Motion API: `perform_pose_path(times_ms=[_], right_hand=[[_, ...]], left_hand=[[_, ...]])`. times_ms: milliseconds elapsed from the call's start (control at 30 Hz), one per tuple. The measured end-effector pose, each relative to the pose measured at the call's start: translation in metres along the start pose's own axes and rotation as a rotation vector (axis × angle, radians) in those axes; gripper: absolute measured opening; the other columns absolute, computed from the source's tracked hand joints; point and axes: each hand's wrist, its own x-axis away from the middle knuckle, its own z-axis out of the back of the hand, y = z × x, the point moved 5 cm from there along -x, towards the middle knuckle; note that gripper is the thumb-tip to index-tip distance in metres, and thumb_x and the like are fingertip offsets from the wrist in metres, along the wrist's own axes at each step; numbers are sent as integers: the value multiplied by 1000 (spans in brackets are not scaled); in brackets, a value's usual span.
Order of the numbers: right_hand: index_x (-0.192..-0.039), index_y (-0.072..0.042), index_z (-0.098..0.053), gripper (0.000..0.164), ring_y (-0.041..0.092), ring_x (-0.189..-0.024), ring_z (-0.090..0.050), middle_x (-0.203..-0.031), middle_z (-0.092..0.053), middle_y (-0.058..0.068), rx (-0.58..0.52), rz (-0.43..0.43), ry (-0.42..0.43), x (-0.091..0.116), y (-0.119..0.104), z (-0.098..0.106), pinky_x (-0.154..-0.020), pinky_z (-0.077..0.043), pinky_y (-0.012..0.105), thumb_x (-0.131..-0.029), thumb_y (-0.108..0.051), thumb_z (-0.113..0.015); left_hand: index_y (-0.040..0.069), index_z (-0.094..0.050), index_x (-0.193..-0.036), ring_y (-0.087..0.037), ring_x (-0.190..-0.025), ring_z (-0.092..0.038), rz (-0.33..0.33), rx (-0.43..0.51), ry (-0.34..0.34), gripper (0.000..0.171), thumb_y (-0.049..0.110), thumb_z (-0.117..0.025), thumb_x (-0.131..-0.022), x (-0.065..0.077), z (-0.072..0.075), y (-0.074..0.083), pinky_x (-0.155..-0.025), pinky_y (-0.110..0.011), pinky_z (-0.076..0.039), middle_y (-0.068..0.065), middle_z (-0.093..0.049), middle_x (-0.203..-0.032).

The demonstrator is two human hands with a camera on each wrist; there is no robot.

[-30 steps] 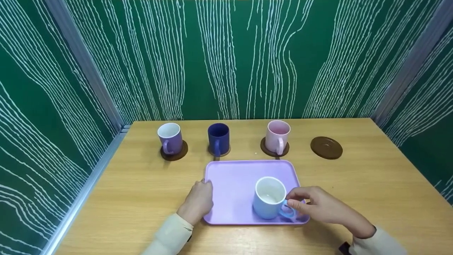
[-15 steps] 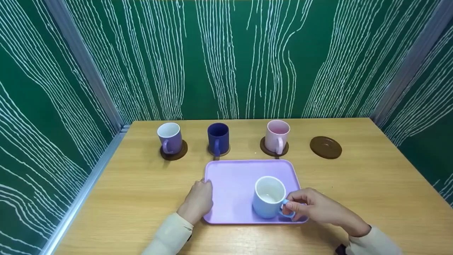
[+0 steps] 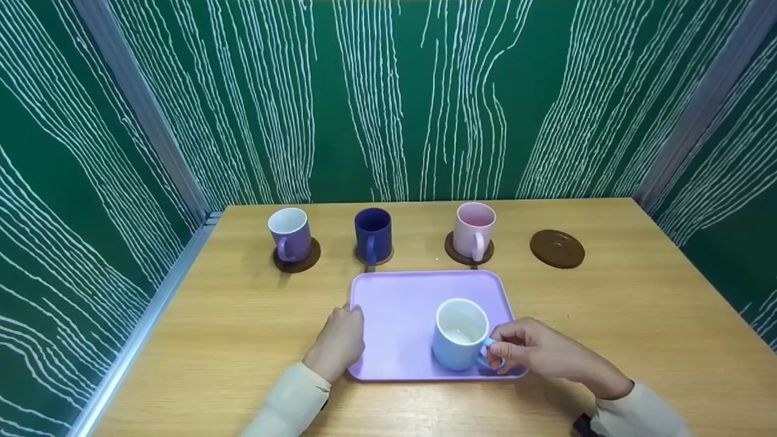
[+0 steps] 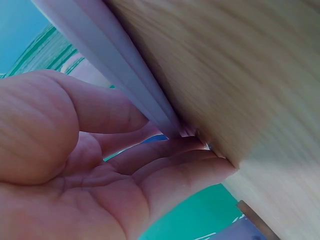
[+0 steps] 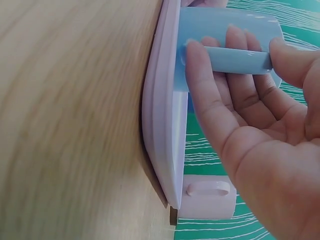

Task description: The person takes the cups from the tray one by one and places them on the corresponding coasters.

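A light blue mug (image 3: 456, 355) with a white inside stands upright on the right part of a lilac tray (image 3: 394, 328). My right hand (image 3: 534, 352) holds the mug by its handle; in the right wrist view the thumb presses the top of the handle (image 5: 235, 60) and the fingers curl around behind it. At the tray's left side is my left hand (image 3: 337, 343), gripping the edge. The left wrist view shows the thumb against the tray rim (image 4: 120, 65) and the fingertips low by the tabletop.
Along the back of the wooden table (image 3: 243, 340), a purple mug (image 3: 294, 237), a dark blue mug (image 3: 379, 233) and a pink mug (image 3: 467, 237) stand on coasters. A bare brown coaster (image 3: 557, 249) lies at the right. Green walls (image 3: 364, 121) with white lines enclose the table.
The fingers of my right hand have closed further onto the blue mug's handle. My left hand keeps its grip, and the tray and mugs stay in place.
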Motion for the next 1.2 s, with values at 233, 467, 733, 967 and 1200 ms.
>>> perform_pose_path(times_ms=[233,467,733,967,1200], right_hand=[[-96,3,-68,24,14,-87,-69,-92,-70,12,-6,12,-7,-1,-2,1,-81,-62,44,-107,-15,-56],[-93,7,-67,25,14,-84,-69,-89,-70,15,-11,49,-8,-2,-2,-1,-78,-63,41,-106,-13,-57],[-92,5,-69,22,15,-81,-70,-85,-71,19,4,23,38,-2,0,3,-79,-63,43,-104,-11,-60],[-92,1,-71,20,21,-79,-72,-84,-71,25,53,24,82,-2,-5,5,-76,-63,44,-103,-12,-62],[-94,2,-71,26,30,-80,-73,-86,-72,21,107,-19,132,-7,-14,10,-77,-63,44,-105,-20,-62]], left_hand=[[-16,-63,-116,-44,-99,-68,5,-4,-8,29,-9,-66,-89,-1,1,-1,-89,-53,-58,-31,-67,-109],[-13,-64,-99,-41,-88,-70,-54,-13,52,14,-10,-66,-86,3,4,0,-77,-49,-60,-27,-67,-94],[-12,-64,-96,-42,-87,-70,-68,-30,73,11,-10,-66,-85,4,3,2,-78,-50,-59,-26,-67,-92],[-12,-64,-98,-39,-90,-71,-43,-25,37,12,-10,-65,-87,3,0,2,-79,-48,-60,-27,-68,-95],[-11,-64,-98,-41,-89,-70,-33,-17,35,12,-10,-66,-87,3,0,2,-78,-50,-59,-27,-67,-94]])
